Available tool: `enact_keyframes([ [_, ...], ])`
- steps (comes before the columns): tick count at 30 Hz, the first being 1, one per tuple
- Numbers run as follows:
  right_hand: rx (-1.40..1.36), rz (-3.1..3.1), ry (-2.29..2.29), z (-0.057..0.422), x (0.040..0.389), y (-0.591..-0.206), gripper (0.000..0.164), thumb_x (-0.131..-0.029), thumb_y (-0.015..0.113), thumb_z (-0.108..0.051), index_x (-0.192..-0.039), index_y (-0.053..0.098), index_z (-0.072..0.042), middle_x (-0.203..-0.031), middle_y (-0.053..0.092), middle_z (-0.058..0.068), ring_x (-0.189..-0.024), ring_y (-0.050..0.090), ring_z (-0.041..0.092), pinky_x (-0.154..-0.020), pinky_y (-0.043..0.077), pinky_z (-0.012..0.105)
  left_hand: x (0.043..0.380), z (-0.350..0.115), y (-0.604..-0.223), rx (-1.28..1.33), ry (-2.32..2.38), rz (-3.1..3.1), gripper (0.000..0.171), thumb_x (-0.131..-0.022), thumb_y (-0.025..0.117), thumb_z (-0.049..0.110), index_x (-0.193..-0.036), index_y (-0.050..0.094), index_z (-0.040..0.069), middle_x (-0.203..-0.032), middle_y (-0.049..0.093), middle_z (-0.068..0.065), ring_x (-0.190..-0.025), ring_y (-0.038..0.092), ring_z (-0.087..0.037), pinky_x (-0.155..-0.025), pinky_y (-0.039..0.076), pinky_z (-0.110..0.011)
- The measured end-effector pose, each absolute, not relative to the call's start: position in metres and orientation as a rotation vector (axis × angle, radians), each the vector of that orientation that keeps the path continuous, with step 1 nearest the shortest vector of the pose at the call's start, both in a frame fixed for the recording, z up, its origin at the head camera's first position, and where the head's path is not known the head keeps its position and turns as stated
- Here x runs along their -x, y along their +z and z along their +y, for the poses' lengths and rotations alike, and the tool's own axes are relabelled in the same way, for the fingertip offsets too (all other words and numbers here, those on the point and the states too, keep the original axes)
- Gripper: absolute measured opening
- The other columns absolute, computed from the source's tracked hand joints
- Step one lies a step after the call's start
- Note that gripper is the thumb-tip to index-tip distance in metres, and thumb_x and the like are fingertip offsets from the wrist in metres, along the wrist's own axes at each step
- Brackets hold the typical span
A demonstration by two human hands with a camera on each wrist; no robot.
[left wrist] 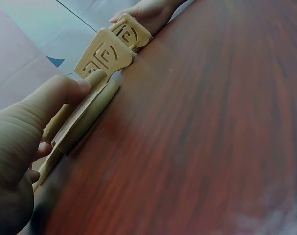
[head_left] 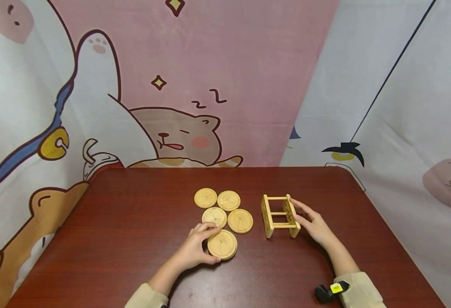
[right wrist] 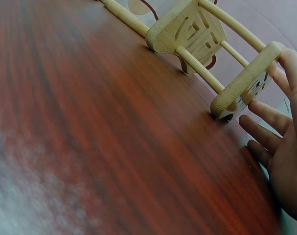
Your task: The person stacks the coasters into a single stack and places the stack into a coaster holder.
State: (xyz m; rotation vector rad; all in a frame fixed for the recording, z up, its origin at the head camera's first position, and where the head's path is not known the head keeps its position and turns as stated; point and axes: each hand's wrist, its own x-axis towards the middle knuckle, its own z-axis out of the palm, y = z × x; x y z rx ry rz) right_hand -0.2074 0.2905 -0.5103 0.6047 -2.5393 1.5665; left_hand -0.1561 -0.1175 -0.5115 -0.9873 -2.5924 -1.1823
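My left hand (head_left: 195,248) grips a round pale wooden coaster (head_left: 222,244) by its edge, thumb on the near side and fingers on the far side. The left wrist view shows another coaster (left wrist: 92,115) right under the gripped one. Each coaster has a thin plant-like line drawing. To the right stands a small wooden rack (head_left: 279,226), made of two slotted side panels joined by round bars. Extended fingers of my right hand (head_left: 317,226) touch the outer face of its right panel. Nothing sits between the rack's panels.
Just beyond my left hand lie several more coasters (head_left: 240,221) flat in a close group. Everything rests on a dark red-brown wooden table (head_left: 133,222). A cartoon-printed cloth (head_left: 256,85) hangs behind the table and along its sides.
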Motion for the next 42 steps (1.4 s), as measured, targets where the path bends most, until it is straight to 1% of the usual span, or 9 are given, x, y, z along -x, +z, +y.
enact_keyframes([
  [4, -0.613, -2.527, 1.581, 0.2903, 0.2075, -0.5107, 0.048, -0.097, 0.055, -0.009, -0.143, 0.044, -0.007, -0.134, 0.051, 0.022, -0.114, 0.047, -0.003, -0.088, 0.038, 0.015, 0.1561, -0.1171, -0.5121, 0.982, -1.173, -2.604, 0.079, -0.057, 0.089, 0.029, -0.127, 0.062, 0.004, -0.125, 0.053, 0.004, -0.112, 0.046, -0.016, -0.094, 0.034, -0.045],
  [10, -0.6, -2.536, 1.577, 0.289, 0.2062, -0.5092, 0.048, -0.097, 0.055, -0.01, -0.143, 0.044, -0.008, -0.135, 0.05, 0.02, -0.114, 0.046, -0.003, -0.088, 0.038, 0.016, 0.1559, -0.1165, -0.5112, 0.95, -1.2, -2.651, 0.079, -0.058, 0.089, 0.029, -0.128, 0.061, 0.005, -0.126, 0.053, 0.005, -0.114, 0.045, -0.016, -0.095, 0.033, -0.045],
  [18, -0.603, -2.536, 1.572, 0.2891, 0.2057, -0.5099, 0.048, -0.097, 0.055, -0.01, -0.143, 0.044, -0.008, -0.135, 0.049, 0.02, -0.115, 0.045, -0.002, -0.089, 0.037, 0.016, 0.1542, -0.115, -0.5101, 0.959, -1.179, -2.665, 0.078, -0.059, 0.089, 0.028, -0.128, 0.061, 0.004, -0.127, 0.052, 0.001, -0.118, 0.045, -0.025, -0.095, 0.031, -0.051],
  [24, -0.603, -2.555, 1.536, 0.2913, 0.2069, -0.5128, 0.048, -0.097, 0.055, -0.011, -0.145, 0.043, -0.011, -0.138, 0.047, 0.019, -0.119, 0.044, 0.001, -0.09, 0.036, 0.016, 0.1551, -0.1149, -0.512, 0.951, -1.167, -2.67, 0.078, -0.059, 0.089, 0.029, -0.128, 0.061, 0.005, -0.128, 0.053, 0.004, -0.118, 0.045, -0.02, -0.095, 0.032, -0.047],
  [30, -0.602, -2.548, 1.556, 0.2904, 0.2064, -0.5125, 0.048, -0.097, 0.055, -0.01, -0.144, 0.043, -0.009, -0.138, 0.047, 0.019, -0.117, 0.043, -0.003, -0.089, 0.036, 0.016, 0.1559, -0.1159, -0.5128, 0.958, -1.194, -2.659, 0.079, -0.058, 0.09, 0.03, -0.128, 0.061, 0.006, -0.129, 0.052, 0.001, -0.119, 0.044, -0.023, -0.097, 0.03, -0.048],
  [33, -0.598, -2.546, 1.567, 0.2904, 0.206, -0.5122, 0.048, -0.097, 0.055, -0.01, -0.144, 0.043, -0.009, -0.138, 0.047, 0.019, -0.117, 0.043, -0.004, -0.089, 0.036, 0.015, 0.1564, -0.1167, -0.5127, 0.954, -1.234, -2.651, 0.081, -0.058, 0.09, 0.033, -0.129, 0.061, 0.007, -0.13, 0.051, 0.0, -0.118, 0.043, -0.02, -0.096, 0.03, -0.047],
  [38, -0.59, -2.555, 1.556, 0.2911, 0.2072, -0.5124, 0.048, -0.098, 0.055, -0.011, -0.144, 0.043, -0.01, -0.137, 0.048, 0.018, -0.116, 0.044, -0.003, -0.089, 0.037, 0.016, 0.1581, -0.1183, -0.5102, 0.928, -1.305, -2.598, 0.081, -0.061, 0.089, 0.038, -0.13, 0.06, 0.008, -0.131, 0.051, 0.0, -0.116, 0.043, -0.017, -0.094, 0.031, -0.047],
  [42, -0.602, -2.547, 1.563, 0.2907, 0.2079, -0.5122, 0.048, -0.097, 0.055, -0.01, -0.144, 0.043, -0.009, -0.138, 0.047, 0.019, -0.116, 0.044, -0.002, -0.089, 0.037, 0.016, 0.1628, -0.1209, -0.5102, 0.91, -1.306, -2.548, 0.076, -0.064, 0.088, 0.034, -0.129, 0.06, 0.007, -0.128, 0.052, 0.0, -0.114, 0.044, -0.02, -0.091, 0.032, -0.048],
])
